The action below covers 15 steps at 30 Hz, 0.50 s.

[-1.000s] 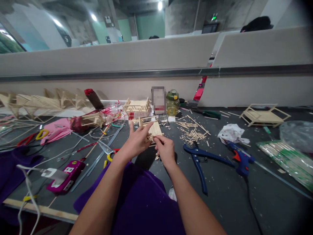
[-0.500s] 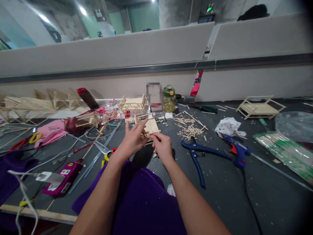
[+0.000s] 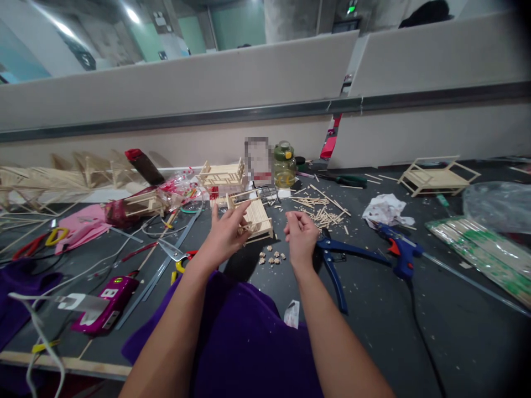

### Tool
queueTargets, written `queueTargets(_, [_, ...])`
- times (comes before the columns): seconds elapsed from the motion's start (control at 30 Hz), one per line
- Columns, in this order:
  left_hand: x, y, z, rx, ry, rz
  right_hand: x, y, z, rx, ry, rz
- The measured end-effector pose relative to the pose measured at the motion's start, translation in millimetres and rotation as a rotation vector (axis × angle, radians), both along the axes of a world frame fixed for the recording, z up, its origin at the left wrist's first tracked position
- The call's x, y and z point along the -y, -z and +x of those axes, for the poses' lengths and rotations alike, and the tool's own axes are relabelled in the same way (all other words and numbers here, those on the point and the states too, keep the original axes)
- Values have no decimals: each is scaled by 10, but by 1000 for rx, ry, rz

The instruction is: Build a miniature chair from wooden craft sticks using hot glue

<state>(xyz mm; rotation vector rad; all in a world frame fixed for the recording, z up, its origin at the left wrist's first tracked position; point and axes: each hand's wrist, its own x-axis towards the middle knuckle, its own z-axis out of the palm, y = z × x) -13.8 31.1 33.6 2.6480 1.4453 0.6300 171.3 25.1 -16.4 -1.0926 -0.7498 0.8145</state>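
Observation:
My left hand (image 3: 224,235) is at the near left side of a small model bed or bench made of wooden sticks (image 3: 259,214), its fingers around the front corner. Part of the model is hidden behind that hand. To the right, apart from the model, my right hand (image 3: 302,237) is closed with thumb and fingertips pinched together; whatever is between them is too small to make out. Several tiny wooden pieces (image 3: 274,258) lie on the dark tabletop between my hands. Behind my right hand is a pile of short cut sticks (image 3: 323,213).
Blue cutters (image 3: 352,251) and a blue glue gun (image 3: 402,257) with its cord lie right. Farther back stand a green bottle (image 3: 284,166) and other stick models (image 3: 222,174). Left are scissors (image 3: 172,250), a magenta power box (image 3: 105,305) and white cables. A partition (image 3: 186,88) closes the back.
My right hand has left the model's front edge and moved right, uncovering the tiny wooden pieces. My left hand has stayed at the model.

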Motion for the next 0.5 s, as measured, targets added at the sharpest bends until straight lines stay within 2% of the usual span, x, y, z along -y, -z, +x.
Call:
queueTargets(0.3, [-3, 3, 9, 5, -11, 4, -27, 142, -58, 338, -71, 70])
queueTargets(0.5, [-6, 13, 3, -1, -14, -1, -14, 129, -74, 382, -116, 44])
